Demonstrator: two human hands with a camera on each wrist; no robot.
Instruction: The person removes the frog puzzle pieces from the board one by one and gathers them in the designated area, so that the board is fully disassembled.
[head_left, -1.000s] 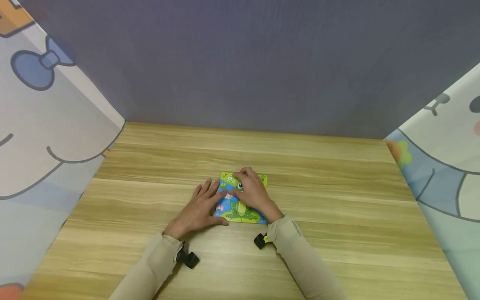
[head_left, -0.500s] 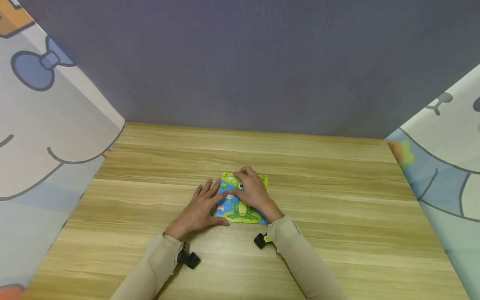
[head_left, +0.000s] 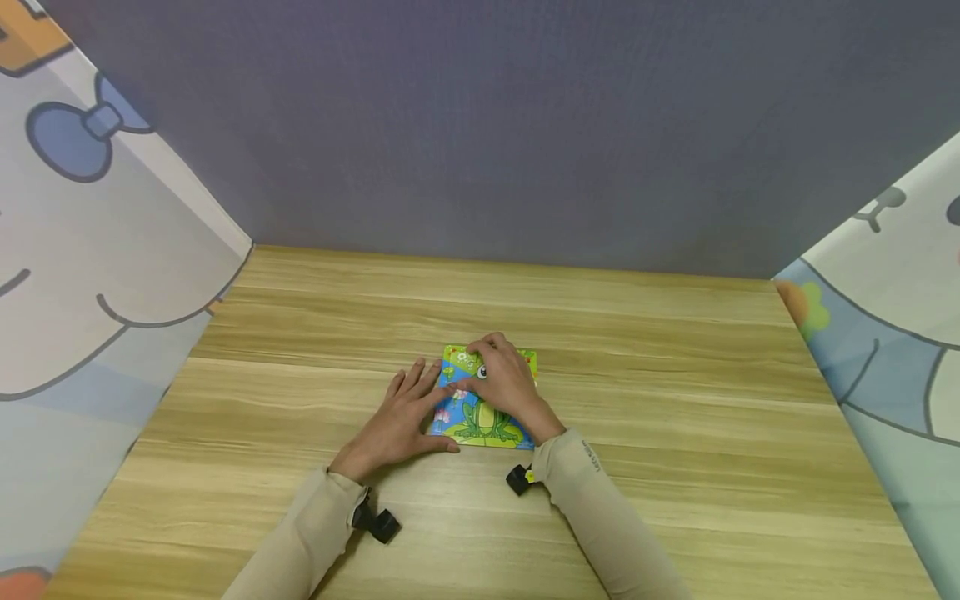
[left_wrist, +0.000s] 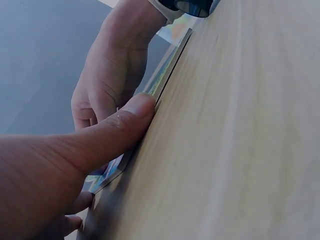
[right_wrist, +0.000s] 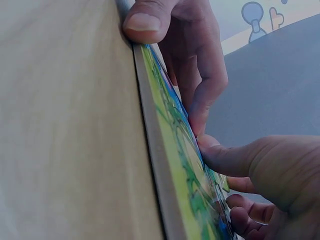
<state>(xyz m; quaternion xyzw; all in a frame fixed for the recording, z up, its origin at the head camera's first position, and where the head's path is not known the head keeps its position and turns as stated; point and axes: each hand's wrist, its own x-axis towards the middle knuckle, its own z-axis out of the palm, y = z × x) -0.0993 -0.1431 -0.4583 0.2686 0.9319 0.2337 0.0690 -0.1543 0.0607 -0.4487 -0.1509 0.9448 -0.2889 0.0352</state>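
A thin square frog puzzle (head_left: 486, 423) in green, blue and yellow lies flat on the wooden table. My left hand (head_left: 393, 425) rests at its left side, fingers spread. In the left wrist view the left thumb (left_wrist: 125, 120) lies along the puzzle's front edge; the left index finger reaches over the picture. My right hand (head_left: 506, 379) bends over the upper middle, covering part of the frog's head. In the right wrist view the right thumb (right_wrist: 215, 152) touches the picture beside the left fingertip, other fingers curled behind. I cannot tell whether they grip a separate piece.
The wood-grain table (head_left: 675, 392) stretches out around the puzzle. A dark grey panel (head_left: 510, 133) stands along its back edge, and walls printed with cartoon animals flank it. Black wrist cameras (head_left: 385, 527) hang from both beige sleeves.
Both hands hold nearly the same place over the puzzle. Only a slight shift of the whole head view shows.
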